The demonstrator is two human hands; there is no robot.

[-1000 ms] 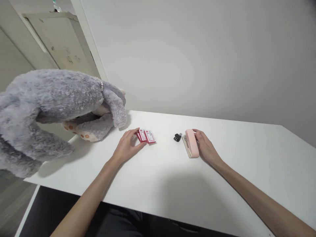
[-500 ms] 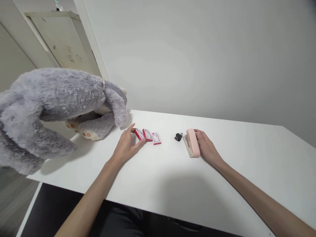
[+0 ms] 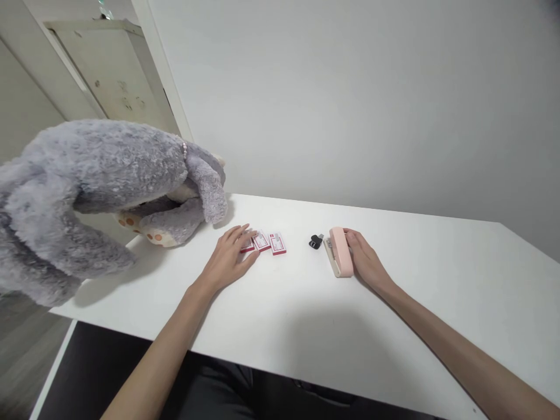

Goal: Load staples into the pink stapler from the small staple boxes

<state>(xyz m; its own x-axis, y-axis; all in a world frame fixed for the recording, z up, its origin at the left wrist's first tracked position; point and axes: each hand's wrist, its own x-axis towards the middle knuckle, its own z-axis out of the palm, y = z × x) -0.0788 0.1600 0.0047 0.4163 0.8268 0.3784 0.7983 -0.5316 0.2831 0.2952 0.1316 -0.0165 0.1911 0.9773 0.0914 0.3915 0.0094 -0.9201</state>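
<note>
Three small red-and-white boxes lie side by side on the white table: a left box (image 3: pixel 247 245), a middle box (image 3: pixel 261 240) and a right box (image 3: pixel 277 243). My left hand (image 3: pixel 227 256) rests at the left box with its fingers spread, partly covering it. On the other side, a pink stapler (image 3: pixel 342 252) with a cream base stands on the table. My right hand (image 3: pixel 365 259) grips it from the right, its fingertips hidden behind the pink top. Just left of the stapler lies a small black object (image 3: pixel 315 241) with a silver tip, like a USB stick.
A big grey plush toy (image 3: pixel 109 163) leans over the left end of the table (image 3: pixel 271 315). Behind the table rises a plain wall (image 3: pixel 328 116). A worn cabinet (image 3: pixel 114 76) stands at the back left. My legs are below the front edge.
The left box, tilted up in my left hand before, now lies flatter beside the others. My left fingers have spread over it. My right hand and the stapler have hardly moved.
</note>
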